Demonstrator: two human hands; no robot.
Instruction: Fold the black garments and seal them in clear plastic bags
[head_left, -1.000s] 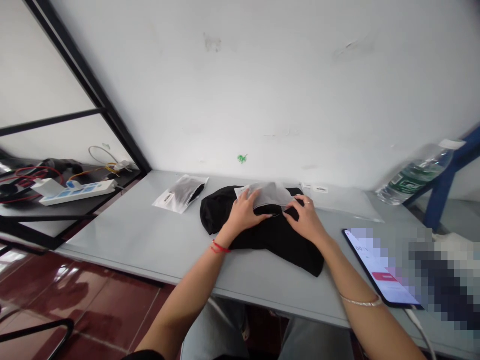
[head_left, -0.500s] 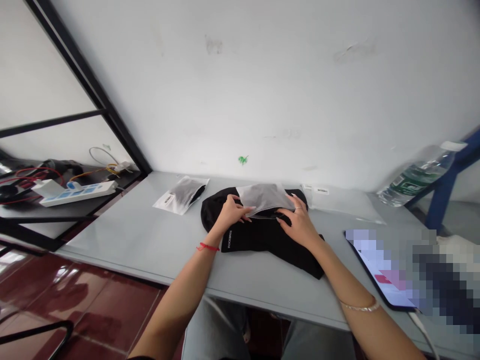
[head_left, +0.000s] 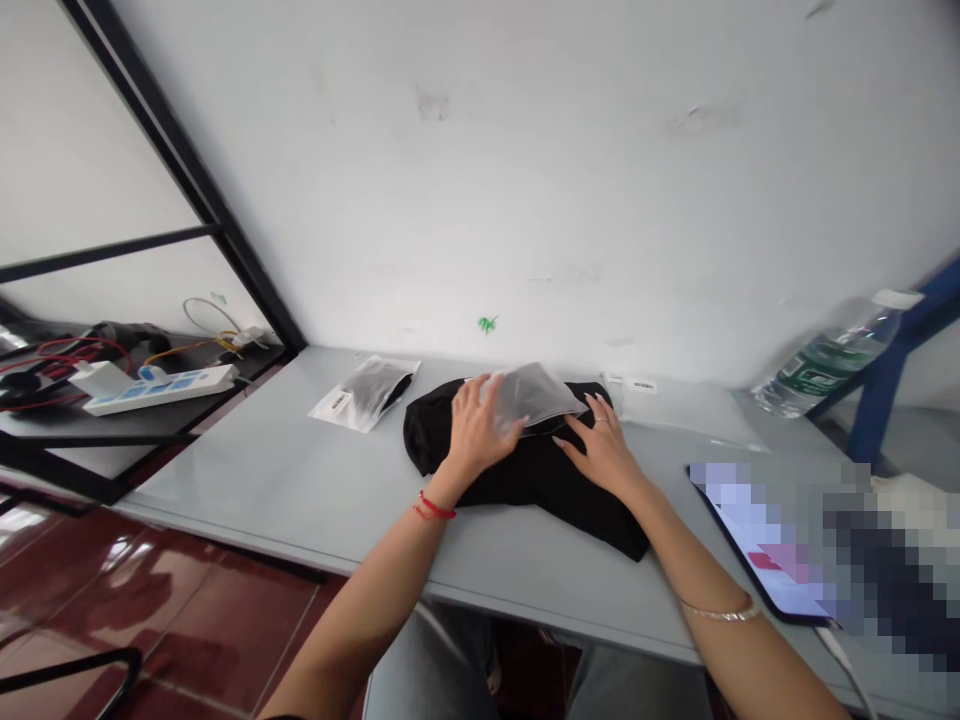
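A black folded fabric item [head_left: 547, 480] lies on the grey table, its outline uneven. On top of it is a frosted plastic zip bag [head_left: 534, 390] with something dark showing near its front edge. My left hand [head_left: 476, 425] grips the left side of this bag, thumb at the front edge and fingers over the back. At the bag's right corner, my right hand [head_left: 602, 442] rests with spread fingers touching the bag and the black fabric. What lies under the fingertips is partly hidden.
Another frosted bag [head_left: 367, 392] with dark contents and a barcode label lies left. A flat clear bag [head_left: 682, 412] is at the back right. A water bottle [head_left: 832, 355] leans by the blue post. A tablet [head_left: 750, 540] lies right. A power strip [head_left: 161, 388] sits on the left shelf.
My left hand has shifted right and turned over the bag's left side, covering the white lettering on the fabric. The bag's left part is now bunched. My right hand has barely moved.
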